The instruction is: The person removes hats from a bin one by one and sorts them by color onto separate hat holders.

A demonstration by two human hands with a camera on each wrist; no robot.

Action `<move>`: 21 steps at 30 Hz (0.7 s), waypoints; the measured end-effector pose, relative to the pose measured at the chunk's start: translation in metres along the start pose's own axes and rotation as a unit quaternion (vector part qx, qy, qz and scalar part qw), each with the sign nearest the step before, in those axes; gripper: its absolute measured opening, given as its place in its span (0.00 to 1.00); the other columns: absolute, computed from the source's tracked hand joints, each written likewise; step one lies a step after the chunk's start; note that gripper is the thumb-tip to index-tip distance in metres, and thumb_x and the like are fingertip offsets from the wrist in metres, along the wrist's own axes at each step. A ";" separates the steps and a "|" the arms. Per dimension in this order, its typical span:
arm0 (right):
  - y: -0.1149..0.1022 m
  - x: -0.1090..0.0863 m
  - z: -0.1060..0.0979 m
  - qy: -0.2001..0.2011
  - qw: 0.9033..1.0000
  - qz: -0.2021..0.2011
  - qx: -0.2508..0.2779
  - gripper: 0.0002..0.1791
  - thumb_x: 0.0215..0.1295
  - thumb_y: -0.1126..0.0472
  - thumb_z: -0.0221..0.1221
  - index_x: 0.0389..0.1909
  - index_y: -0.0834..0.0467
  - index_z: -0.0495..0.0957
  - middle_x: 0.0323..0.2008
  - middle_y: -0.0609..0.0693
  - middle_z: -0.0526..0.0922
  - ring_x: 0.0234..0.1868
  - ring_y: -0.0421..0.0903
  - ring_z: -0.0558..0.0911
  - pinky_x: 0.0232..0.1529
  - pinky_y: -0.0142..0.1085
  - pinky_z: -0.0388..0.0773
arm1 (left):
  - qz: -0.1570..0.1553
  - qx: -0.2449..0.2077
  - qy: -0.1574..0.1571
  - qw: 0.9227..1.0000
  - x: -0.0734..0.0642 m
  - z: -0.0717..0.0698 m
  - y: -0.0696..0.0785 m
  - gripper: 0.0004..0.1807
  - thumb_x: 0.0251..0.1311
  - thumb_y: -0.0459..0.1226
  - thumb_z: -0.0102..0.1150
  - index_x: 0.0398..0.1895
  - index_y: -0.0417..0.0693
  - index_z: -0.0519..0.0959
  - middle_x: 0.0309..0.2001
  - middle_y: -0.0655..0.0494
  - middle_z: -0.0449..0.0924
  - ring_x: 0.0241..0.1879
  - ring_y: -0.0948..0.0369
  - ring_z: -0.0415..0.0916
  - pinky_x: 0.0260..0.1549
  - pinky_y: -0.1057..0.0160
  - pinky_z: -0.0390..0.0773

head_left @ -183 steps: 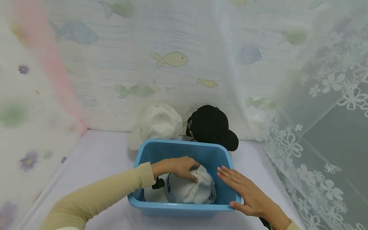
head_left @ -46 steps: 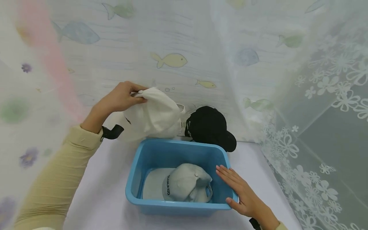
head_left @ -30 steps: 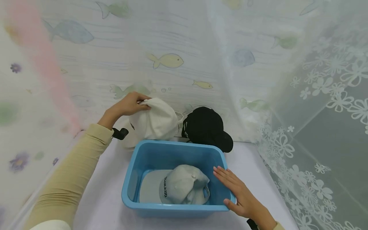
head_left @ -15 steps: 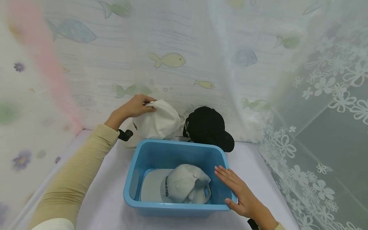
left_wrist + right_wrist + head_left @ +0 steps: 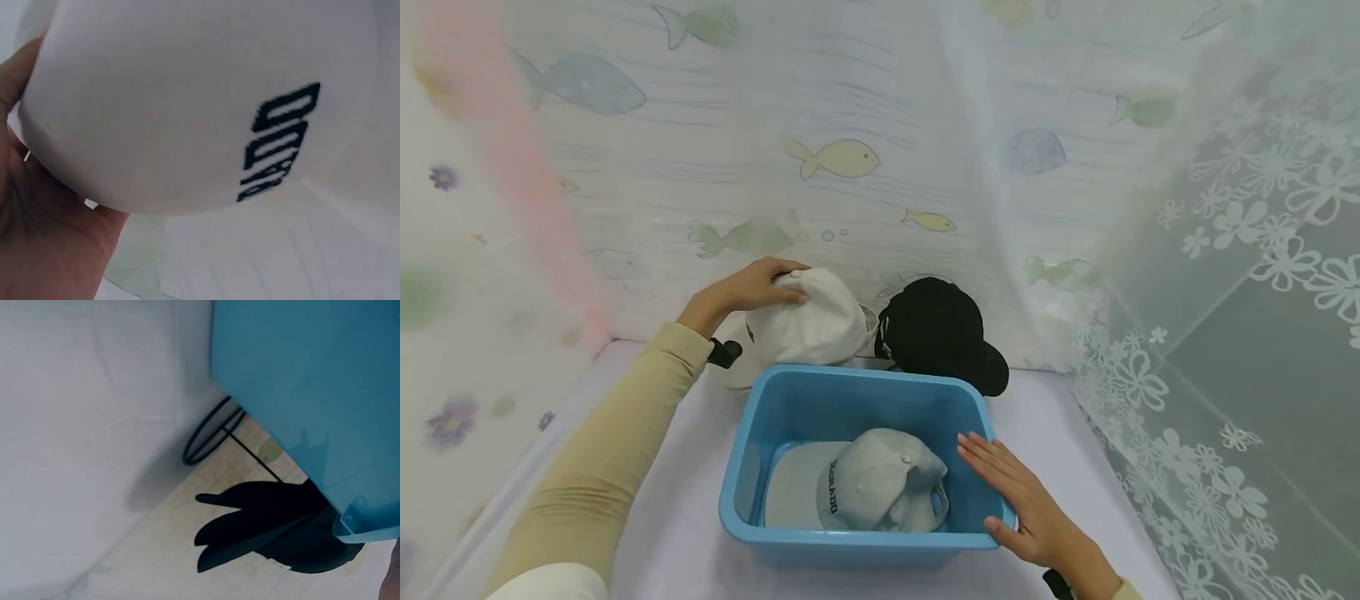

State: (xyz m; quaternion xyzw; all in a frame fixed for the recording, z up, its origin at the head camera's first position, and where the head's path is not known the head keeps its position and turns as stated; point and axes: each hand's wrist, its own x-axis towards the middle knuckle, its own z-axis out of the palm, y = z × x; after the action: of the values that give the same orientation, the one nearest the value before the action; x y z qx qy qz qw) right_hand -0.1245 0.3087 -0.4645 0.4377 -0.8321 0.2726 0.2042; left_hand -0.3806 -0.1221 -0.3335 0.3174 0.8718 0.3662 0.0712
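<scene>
My left hand (image 5: 748,287) is at the back left, holding the crown of a white baseball cap (image 5: 820,321), thumb in front and fingers over the top behind it. In the left wrist view the cap (image 5: 181,112) shows dark lettering, with my palm (image 5: 56,237) beside its crown. A light grey baseball cap (image 5: 876,483) lies in the blue bin (image 5: 850,540), brim to the left, dark lettering on its front. My right hand (image 5: 1030,508) rests on the bin's right rim with straight fingers, the thumb near the front corner.
Right of the white cap are black caps (image 5: 932,333). The right wrist view shows several black brims (image 5: 250,531) stacked over a black wire stand (image 5: 215,431). A patterned fabric wall (image 5: 865,100) stands close behind, and a white cloth (image 5: 670,450) covers the table.
My left hand has brought the white cap from the bin to the back left, then lowered it there. Its creased crown has rounded out. The grey cap shows in the bin; my right hand stays.
</scene>
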 end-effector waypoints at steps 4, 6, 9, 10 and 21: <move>0.000 0.000 0.001 0.001 1.000 0.001 -0.002 0.37 0.79 0.42 0.41 0.72 0.69 0.66 0.74 0.59 0.67 0.78 0.56 0.61 0.81 0.38 0.45 | -0.003 -0.022 0.000 1.000 -0.001 0.003 -0.007 0.34 0.70 0.42 0.63 0.76 0.44 0.66 0.70 0.40 0.70 0.65 0.45 0.71 0.60 0.42 0.75; 0.000 0.000 0.001 0.002 1.000 0.001 -0.002 0.37 0.79 0.42 0.41 0.72 0.69 0.66 0.74 0.59 0.67 0.78 0.55 0.61 0.81 0.38 0.44 | -0.007 -0.032 0.004 0.999 0.000 0.005 -0.010 0.34 0.69 0.43 0.64 0.76 0.45 0.66 0.70 0.41 0.70 0.64 0.45 0.72 0.59 0.43 0.76; 0.000 -0.001 0.001 0.004 1.000 0.004 -0.002 0.37 0.79 0.42 0.40 0.72 0.68 0.66 0.74 0.59 0.67 0.78 0.55 0.61 0.81 0.38 0.44 | -0.011 -0.033 0.012 0.999 0.000 0.010 -0.015 0.36 0.68 0.45 0.65 0.76 0.47 0.66 0.70 0.42 0.69 0.63 0.46 0.72 0.57 0.43 0.77; 0.000 -0.001 0.001 0.004 1.000 0.005 -0.002 0.37 0.79 0.42 0.40 0.72 0.68 0.66 0.74 0.59 0.67 0.78 0.55 0.61 0.81 0.38 0.44 | -0.014 -0.029 0.017 0.999 0.001 0.012 -0.017 0.37 0.67 0.46 0.65 0.76 0.48 0.65 0.70 0.42 0.69 0.63 0.46 0.72 0.56 0.43 0.78; 0.003 0.001 0.002 0.005 1.000 -0.003 0.001 0.37 0.79 0.42 0.41 0.72 0.68 0.66 0.74 0.60 0.68 0.77 0.56 0.62 0.81 0.38 0.44 | 0.007 -0.010 0.122 0.992 -0.003 0.023 -0.027 0.42 0.59 0.49 0.73 0.76 0.51 0.67 0.74 0.46 0.66 0.70 0.46 0.66 0.63 0.40 0.73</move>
State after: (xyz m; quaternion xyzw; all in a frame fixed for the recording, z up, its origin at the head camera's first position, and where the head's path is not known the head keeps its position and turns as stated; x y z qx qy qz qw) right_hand -0.1272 0.3086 -0.4661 0.4387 -0.8296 0.2754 0.2083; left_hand -0.3833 -0.1246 -0.3691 0.2757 0.8682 0.4110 -0.0353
